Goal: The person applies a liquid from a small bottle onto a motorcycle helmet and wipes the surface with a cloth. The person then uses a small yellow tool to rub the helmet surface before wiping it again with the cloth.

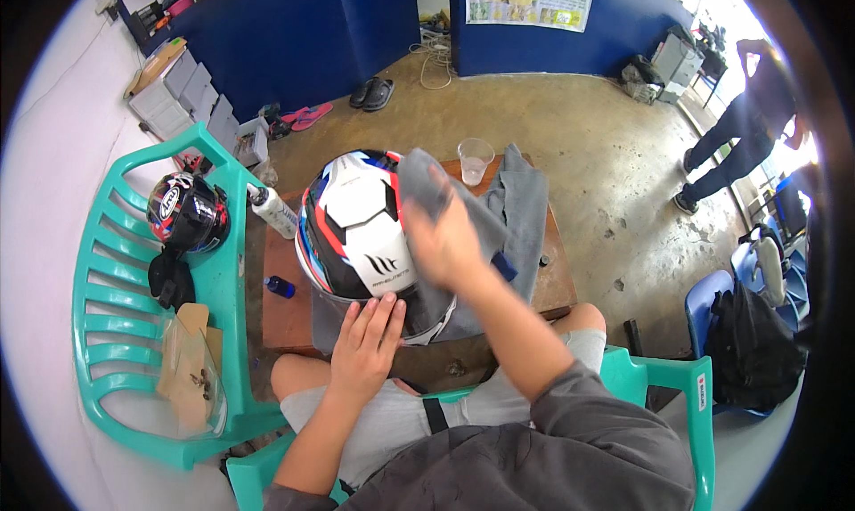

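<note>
A white motorcycle helmet (pixel 356 221) with red, blue and black stripes sits on a small brown wooden table (pixel 557 284) in front of me. My right hand (pixel 445 239) presses a grey cloth (pixel 427 186) against the helmet's upper right side. My left hand (pixel 367 342) rests flat with fingers spread on the helmet's lower rim, steadying it. A larger grey cloth (pixel 525 208) lies spread on the table under and behind the helmet.
A clear plastic cup (pixel 474 159) stands at the table's far edge. A white spray bottle (pixel 274 210) and a small blue bottle (pixel 280 286) lie at the left. The green plastic chair (pixel 107 270) holds a second dark helmet (pixel 185 212). A person (pixel 744 128) stands far right.
</note>
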Motion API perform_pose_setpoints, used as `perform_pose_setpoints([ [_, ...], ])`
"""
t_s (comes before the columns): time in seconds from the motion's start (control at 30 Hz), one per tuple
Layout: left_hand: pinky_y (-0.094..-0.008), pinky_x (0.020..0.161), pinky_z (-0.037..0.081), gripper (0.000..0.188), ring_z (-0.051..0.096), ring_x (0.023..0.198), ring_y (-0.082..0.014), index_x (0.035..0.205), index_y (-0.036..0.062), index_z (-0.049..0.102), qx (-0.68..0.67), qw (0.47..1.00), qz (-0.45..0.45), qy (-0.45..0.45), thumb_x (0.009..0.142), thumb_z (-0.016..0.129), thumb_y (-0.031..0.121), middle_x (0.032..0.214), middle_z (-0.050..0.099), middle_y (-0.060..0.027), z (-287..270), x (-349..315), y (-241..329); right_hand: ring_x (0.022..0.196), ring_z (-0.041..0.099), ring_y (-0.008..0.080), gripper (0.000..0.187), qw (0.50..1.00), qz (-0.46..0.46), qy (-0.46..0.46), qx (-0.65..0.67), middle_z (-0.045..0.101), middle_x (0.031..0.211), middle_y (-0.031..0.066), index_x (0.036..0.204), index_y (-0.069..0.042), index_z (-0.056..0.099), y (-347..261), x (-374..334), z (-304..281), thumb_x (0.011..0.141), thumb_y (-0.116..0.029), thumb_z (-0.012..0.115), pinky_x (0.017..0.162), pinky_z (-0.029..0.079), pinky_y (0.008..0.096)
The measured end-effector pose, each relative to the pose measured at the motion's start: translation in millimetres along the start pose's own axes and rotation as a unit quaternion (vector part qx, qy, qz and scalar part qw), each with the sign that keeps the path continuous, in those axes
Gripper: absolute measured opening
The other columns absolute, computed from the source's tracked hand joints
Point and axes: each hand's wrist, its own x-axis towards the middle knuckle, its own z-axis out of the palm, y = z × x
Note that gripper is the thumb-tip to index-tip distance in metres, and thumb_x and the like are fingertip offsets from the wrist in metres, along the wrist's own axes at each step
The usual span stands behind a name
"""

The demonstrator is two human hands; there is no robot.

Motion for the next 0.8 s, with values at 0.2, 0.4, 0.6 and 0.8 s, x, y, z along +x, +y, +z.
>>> perform_pose_setpoints([
  [0.2, -0.0495, 0.126, 0.041, 0.054, 0.050, 0.147, -0.0279, 0.153, 0.0126, 0.064, 0.001, 1.000, -0.012, 0.020, 0.100, 0.068, 0.024, 0.161, 0.054, -0.0086, -1.5, 1.6, 4.8, 0.125, 0.067, 0.0464, 0.072, 0.979, -0.003, -0.204, -0.013, 0.073, 0.125, 0.0327, 0.127, 0.008, 0.070, 14.7, 123.3, -4.7, 0.105, -0.057, 0.050, 0.112, 0.047, 0.0448],
  [0.4, -0.0492, 0.125, 0.043, 0.048, 0.051, 0.146, -0.0282, 0.145, 0.0134, 0.070, -0.022, 0.998, -0.028, 0.049, 0.097, 0.071, 0.023, 0.159, 0.056, -0.0080, 7.3, -6.1, 3.6, 0.159, 0.036, 0.0431, 0.089, 0.878, -0.383, -0.174, -0.230, 0.039, 0.174, 0.0171, 0.162, -0.010, 0.051, -31.2, 4.1, -6.0, 0.084, -0.046, 0.076, 0.131, 0.027, 0.0569],
  [0.6, -0.0456, 0.126, 0.042, 0.047, 0.053, 0.144, -0.0236, 0.146, 0.0146, 0.068, 0.002, 1.000, -0.023, 0.010, 0.100, 0.059, 0.014, 0.159, 0.057, -0.0041, 4.8, 1.4, 4.6, 0.157, 0.041, 0.0390, 0.085, 0.943, -0.286, -0.164, -0.052, 0.047, 0.167, 0.0196, 0.160, -0.005, 0.052, 13.1, 22.2, -32.3, 0.089, -0.047, 0.069, 0.129, 0.031, 0.0503],
  [0.8, -0.0505, 0.127, 0.040, 0.066, 0.047, 0.151, -0.0289, 0.150, 0.0109, 0.065, -0.011, 1.000, -0.014, 0.019, 0.087, 0.082, 0.022, 0.163, 0.053, -0.0085, -1.8, 4.3, 6.1, 0.131, 0.067, 0.0340, 0.069, 0.950, 0.021, -0.311, -0.003, 0.073, 0.134, 0.0254, 0.133, 0.006, 0.071, -5.3, 147.9, 4.6, 0.105, -0.054, 0.053, 0.113, 0.047, 0.0406],
])
